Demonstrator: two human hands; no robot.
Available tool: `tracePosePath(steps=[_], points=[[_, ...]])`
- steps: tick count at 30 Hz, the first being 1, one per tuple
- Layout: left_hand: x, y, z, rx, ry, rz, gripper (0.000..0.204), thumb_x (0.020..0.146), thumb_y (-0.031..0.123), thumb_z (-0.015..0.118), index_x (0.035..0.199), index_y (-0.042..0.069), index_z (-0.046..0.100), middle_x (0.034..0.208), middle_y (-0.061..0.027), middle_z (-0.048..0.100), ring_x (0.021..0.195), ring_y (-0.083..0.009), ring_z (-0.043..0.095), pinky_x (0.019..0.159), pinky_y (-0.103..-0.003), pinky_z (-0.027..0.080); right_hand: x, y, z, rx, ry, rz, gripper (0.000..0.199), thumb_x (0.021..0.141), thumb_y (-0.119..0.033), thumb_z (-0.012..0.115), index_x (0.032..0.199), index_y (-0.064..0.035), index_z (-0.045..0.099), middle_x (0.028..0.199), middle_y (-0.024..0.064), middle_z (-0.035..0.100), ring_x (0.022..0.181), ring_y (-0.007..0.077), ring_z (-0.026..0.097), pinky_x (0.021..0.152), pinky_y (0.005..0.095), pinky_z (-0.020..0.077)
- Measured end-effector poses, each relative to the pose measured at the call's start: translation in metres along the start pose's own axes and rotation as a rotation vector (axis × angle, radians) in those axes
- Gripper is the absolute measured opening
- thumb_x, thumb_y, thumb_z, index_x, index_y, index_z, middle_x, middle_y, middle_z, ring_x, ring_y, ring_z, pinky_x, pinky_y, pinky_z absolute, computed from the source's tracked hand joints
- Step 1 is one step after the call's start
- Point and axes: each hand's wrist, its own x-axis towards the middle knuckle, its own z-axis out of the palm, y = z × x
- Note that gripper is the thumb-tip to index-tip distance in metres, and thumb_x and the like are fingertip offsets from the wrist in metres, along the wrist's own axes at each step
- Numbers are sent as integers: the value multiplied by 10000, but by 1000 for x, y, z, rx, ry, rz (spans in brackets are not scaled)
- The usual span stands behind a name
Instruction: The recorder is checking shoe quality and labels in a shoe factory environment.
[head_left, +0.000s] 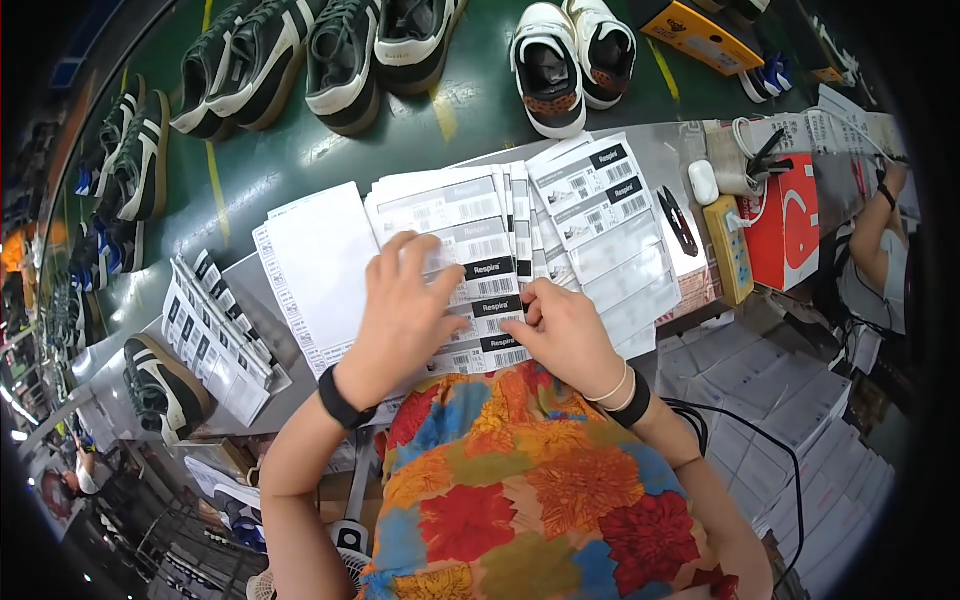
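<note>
Under both hands (480, 320), label sheet (480, 270) half-covered.

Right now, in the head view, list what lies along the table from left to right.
Label rack → blank sheet → left hand → right hand → yellow power strip → red box.

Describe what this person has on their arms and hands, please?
Both forearms are bare, with no sleeves reaching them and no gloves. The left hand has a black band on its wrist. The right hand has a black band too, with thin pale bangles beside it. The top is a bright floral print.
</note>
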Motion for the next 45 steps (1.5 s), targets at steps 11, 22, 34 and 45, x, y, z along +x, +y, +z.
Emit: tracePosePath(steps=[11,22,34,45], points=[[72,-18,27,-297,-29,141,197,755,147,787,804,36,631,880,-131,577,869,-321,560,760,-393,468,-6,8,4,-432,439,-144,196,838,-65,611,1023,-6,641,802,126,586,617,301,629,544,380,516],[101,-10,27,-213,-102,17,443,631,350,858,664,-8,601,670,-161,611,635,-328,593,604,-404,484,-10,24,29,-950,402,-260,549,755,-29,589,1251,199,522,802,97,554,674,181,591,530,278,509],[103,-12,30,-167,-74,-57,534,564,456,883,628,-6,623,608,-161,619,580,-323,616,582,-385,511,4,23,10,-420,503,-159,296,824,-47,634,1101,56,635,803,99,549,650,269,616,543,353,510],[102,-11,29,-175,-66,-58,535,577,456,878,636,-11,624,609,-162,621,580,-319,620,574,-387,515,-7,12,38,-999,378,-192,475,769,-32,628,1176,199,549,987,197,580,879,269,599,583,277,520]])
